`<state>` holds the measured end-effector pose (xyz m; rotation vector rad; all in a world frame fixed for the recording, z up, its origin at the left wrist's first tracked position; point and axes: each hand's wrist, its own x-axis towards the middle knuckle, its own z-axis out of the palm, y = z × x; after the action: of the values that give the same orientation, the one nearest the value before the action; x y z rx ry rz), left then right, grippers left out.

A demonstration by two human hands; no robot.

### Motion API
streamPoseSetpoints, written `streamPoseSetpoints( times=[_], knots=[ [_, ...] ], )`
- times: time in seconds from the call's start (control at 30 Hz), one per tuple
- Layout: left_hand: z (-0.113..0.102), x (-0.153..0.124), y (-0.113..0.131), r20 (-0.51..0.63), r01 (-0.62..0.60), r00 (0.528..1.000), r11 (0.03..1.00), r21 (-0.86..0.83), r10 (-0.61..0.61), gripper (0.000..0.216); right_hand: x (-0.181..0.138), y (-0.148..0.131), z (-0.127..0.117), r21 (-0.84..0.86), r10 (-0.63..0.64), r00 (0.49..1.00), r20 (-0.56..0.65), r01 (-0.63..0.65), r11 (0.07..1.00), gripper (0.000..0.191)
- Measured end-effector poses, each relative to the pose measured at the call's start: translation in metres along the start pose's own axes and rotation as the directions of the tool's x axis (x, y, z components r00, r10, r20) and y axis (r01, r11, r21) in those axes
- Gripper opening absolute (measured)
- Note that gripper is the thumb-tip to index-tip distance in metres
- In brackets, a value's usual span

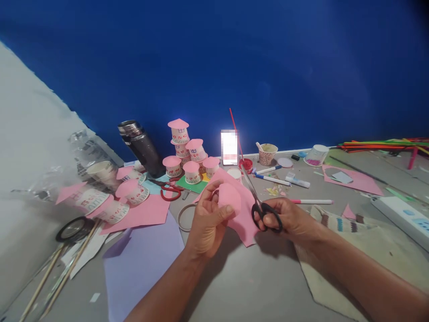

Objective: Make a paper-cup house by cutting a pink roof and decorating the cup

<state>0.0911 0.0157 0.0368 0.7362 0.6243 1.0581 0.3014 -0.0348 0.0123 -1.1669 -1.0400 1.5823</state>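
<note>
My left hand point(211, 214) pinches a small piece of pink paper point(229, 199) between thumb and fingers, above the middle of the table. Close by on the right, my right hand point(281, 217) grips black-handled scissors point(253, 188) with fingers in the loops. The blades point up and away, apart from the held piece. Beneath both hands lies a larger pink sheet point(246, 232) with cut edges. Beyond the left hand stand small paper cups point(192, 173) with pink cone roofs and drawn-on patterns, some stacked in a tower.
A dark flask point(142, 150) leans at the back left. Red-handled pliers point(170, 191), a tape roll point(186, 219) and a purple sheet point(140, 268) lie left. Markers point(273, 180), a cloth point(335, 259) and a white power strip point(402, 219) are right. A blue wall point(214, 67) bounds the back.
</note>
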Motion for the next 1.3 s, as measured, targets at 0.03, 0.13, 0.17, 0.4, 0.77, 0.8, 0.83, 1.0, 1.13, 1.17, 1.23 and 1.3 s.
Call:
streamPoseSetpoints(
  times=[0.03, 0.13, 0.17, 0.4, 0.77, 0.8, 0.83, 1.0, 1.13, 1.17, 1.23, 1.3],
  knots=[
    [0.000, -0.001, -0.001, 0.000, 0.007, 1.000, 1.000, 0.015, -0.007, 0.072, 0.000, 0.002, 0.005, 0.034, -0.002, 1.000, -0.017, 0.003, 0.999, 0.043],
    [0.000, -0.002, -0.006, 0.035, 0.033, 0.999, 0.998, 0.056, -0.035, 0.073, 0.001, 0.004, 0.012, 0.175, -0.075, 0.991, -0.109, 0.094, 0.980, 0.047],
    [0.000, -0.002, -0.008, 0.052, 0.034, 0.998, 0.997, 0.073, -0.038, 0.072, 0.002, 0.003, 0.013, 0.214, -0.099, 0.986, -0.133, 0.126, 0.969, 0.048],
    [-0.002, -0.003, -0.030, 0.066, -0.091, 0.995, 0.957, 0.275, 0.076, 0.068, 0.007, 0.007, 0.017, 0.297, -0.091, 0.983, -0.158, 0.136, 0.945, 0.047],
    [-0.010, 0.003, -0.013, 0.127, 0.309, 0.937, 0.942, 0.129, -0.325, 0.061, 0.003, 0.006, 0.017, 0.221, -0.075, 0.986, -0.148, 0.107, 0.969, 0.046],
    [-0.010, 0.004, -0.015, 0.131, 0.331, 0.928, 0.933, 0.141, -0.349, 0.057, 0.003, 0.006, 0.018, 0.219, -0.076, 0.987, -0.141, 0.106, 0.970, 0.045],
    [-0.010, 0.004, -0.016, 0.136, 0.342, 0.922, 0.928, 0.149, -0.362, 0.052, 0.003, 0.007, 0.019, 0.218, -0.076, 0.988, -0.134, 0.104, 0.970, 0.046],
    [-0.008, 0.005, -0.009, 0.100, 0.314, 0.941, 0.943, 0.110, -0.325, 0.041, -0.001, 0.001, 0.017, 0.173, -0.075, 0.992, -0.106, 0.093, 0.981, 0.060],
    [-0.009, 0.006, 0.008, 0.021, 0.225, 0.973, 0.968, 0.115, -0.228, 0.040, -0.008, -0.008, 0.014, -0.042, -0.094, 0.994, 0.058, 0.096, 0.994, 0.073],
    [-0.009, 0.006, 0.012, 0.007, 0.190, 0.981, 0.974, 0.121, -0.192, 0.039, -0.010, -0.008, 0.014, -0.092, -0.068, 0.993, 0.091, 0.077, 0.993, 0.072],
    [-0.009, 0.005, 0.020, -0.025, 0.107, 0.994, 0.987, 0.122, -0.104, 0.039, -0.011, -0.006, 0.015, -0.152, -0.002, 0.990, 0.142, 0.023, 0.988, 0.070],
    [-0.007, 0.004, 0.026, -0.059, 0.035, 0.998, 0.993, 0.117, -0.028, 0.039, -0.012, -0.003, 0.017, -0.156, 0.043, 0.982, 0.186, -0.014, 0.988, 0.068]
  ],
)
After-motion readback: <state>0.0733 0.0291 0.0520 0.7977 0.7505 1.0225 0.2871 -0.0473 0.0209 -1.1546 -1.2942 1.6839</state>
